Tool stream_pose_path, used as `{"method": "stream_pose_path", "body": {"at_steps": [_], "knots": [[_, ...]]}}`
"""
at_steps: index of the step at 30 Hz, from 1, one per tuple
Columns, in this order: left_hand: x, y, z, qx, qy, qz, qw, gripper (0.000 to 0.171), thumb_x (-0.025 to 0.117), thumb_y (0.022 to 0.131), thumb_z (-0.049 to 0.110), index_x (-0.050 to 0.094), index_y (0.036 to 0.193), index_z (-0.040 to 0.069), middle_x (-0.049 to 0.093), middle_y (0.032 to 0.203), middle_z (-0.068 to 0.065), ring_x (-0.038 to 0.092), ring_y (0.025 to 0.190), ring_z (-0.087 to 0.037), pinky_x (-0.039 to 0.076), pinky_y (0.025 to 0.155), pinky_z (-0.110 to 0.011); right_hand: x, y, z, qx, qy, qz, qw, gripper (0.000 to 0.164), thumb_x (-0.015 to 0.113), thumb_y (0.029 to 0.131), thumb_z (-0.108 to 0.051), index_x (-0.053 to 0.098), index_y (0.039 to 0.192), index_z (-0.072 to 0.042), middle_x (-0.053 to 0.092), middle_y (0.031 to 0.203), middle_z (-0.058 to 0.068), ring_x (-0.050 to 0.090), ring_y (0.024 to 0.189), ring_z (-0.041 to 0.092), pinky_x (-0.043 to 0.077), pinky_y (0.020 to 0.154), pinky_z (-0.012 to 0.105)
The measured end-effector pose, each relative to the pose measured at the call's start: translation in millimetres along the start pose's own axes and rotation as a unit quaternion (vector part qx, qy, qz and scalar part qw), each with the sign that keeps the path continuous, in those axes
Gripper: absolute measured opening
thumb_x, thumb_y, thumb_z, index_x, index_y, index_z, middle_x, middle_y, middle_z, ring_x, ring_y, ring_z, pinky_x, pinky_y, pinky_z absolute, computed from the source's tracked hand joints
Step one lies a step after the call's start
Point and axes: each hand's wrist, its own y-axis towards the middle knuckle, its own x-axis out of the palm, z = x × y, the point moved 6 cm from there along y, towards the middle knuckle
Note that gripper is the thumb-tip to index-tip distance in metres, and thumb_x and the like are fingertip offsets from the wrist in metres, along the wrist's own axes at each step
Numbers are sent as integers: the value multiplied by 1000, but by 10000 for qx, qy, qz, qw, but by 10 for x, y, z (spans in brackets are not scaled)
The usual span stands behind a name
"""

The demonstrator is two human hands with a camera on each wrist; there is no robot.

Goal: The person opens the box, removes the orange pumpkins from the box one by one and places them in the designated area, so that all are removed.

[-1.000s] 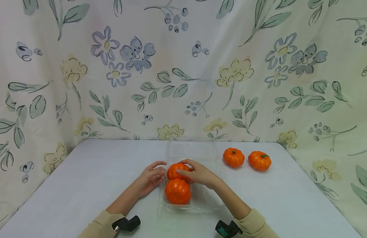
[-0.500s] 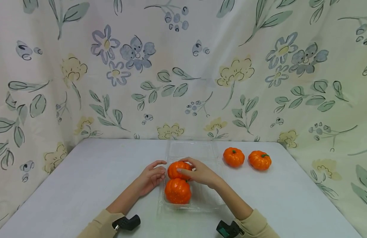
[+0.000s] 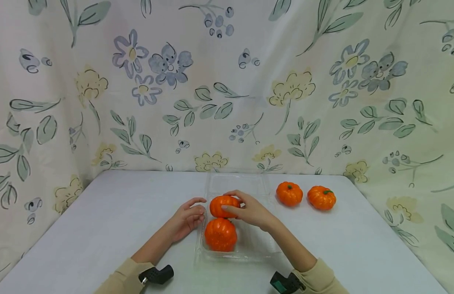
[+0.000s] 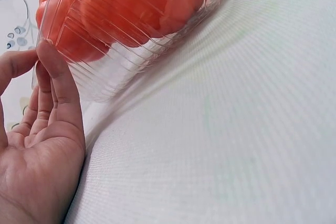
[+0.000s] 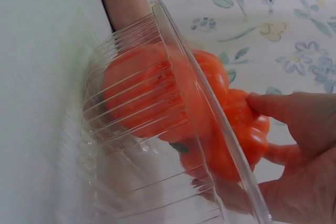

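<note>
My right hand (image 3: 254, 212) holds a small orange toy pumpkin (image 3: 216, 206) between thumb and fingers, at the back left of a clear plastic clamshell container (image 3: 245, 257). In the right wrist view that held pumpkin (image 5: 244, 142) sticks out above the container's rim. A second orange pumpkin (image 3: 220, 236) sits inside at the front left, just in front of the held one. At the left wall is my left hand (image 3: 188, 220); the left wrist view shows its thumb and forefinger (image 4: 55, 69) pinching the rim.
Two more orange pumpkins with green stems, one nearer (image 3: 289, 194) and one farther right (image 3: 321, 198), stand on the white table (image 3: 138, 204) beyond the container's right side. The container's raised lid (image 3: 235, 184) leans toward the back. A floral curtain (image 3: 227, 102) hangs behind the table.
My right hand has moved the pumpkin slightly up and to the right, away from the left wall. The left hand and the front pumpkin have stayed nearly in place.
</note>
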Motion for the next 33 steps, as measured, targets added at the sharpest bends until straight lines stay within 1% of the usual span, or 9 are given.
{"method": "stream_pose_path", "body": {"at_steps": [3,8,12,19,25,33], "knots": [[3,-1,1,3,2,-6,10000,25,48,107,5,47,132,11,68,96,3,63,80,-7,57,82,-15,-13,-7,-12,-72,61,-6,10000,49,73,100,-33,60,143,-14,67,123,8,60,107,27,60,88,40],[4,-4,5,13,15,17,10000,25,47,107,5,47,131,11,67,96,4,63,80,-7,57,82,-15,-32,-18,-39,-249,199,-62,9995,50,72,101,-30,57,144,-10,68,127,11,62,104,24,61,92,46],[5,-4,10,18,60,35,10000,26,48,107,6,47,132,12,67,96,4,63,80,-7,57,82,-15,-50,-25,-62,-345,222,-62,9991,50,72,101,-29,56,144,-9,67,129,13,64,103,23,61,93,47],[5,4,5,73,68,-26,9999,25,46,107,4,46,131,11,66,96,3,63,80,-7,57,81,-15,-99,-38,-86,-298,217,36,9993,51,72,100,-29,56,144,-9,67,129,14,64,102,23,62,92,48],[3,2,3,70,102,-8,9999,25,46,108,6,46,132,11,67,96,4,63,80,-7,57,82,-15,-143,-56,-99,-240,250,99,9993,53,72,101,-30,55,146,-9,67,127,13,65,99,22,62,92,47],[-4,-1,-5,45,66,6,10000,25,46,108,5,46,132,11,68,95,4,63,80,-7,57,83,-16,-210,-91,-116,-253,177,215,9993,51,72,100,-31,57,145,-11,67,128,12,65,101,23,62,92,48]]}}
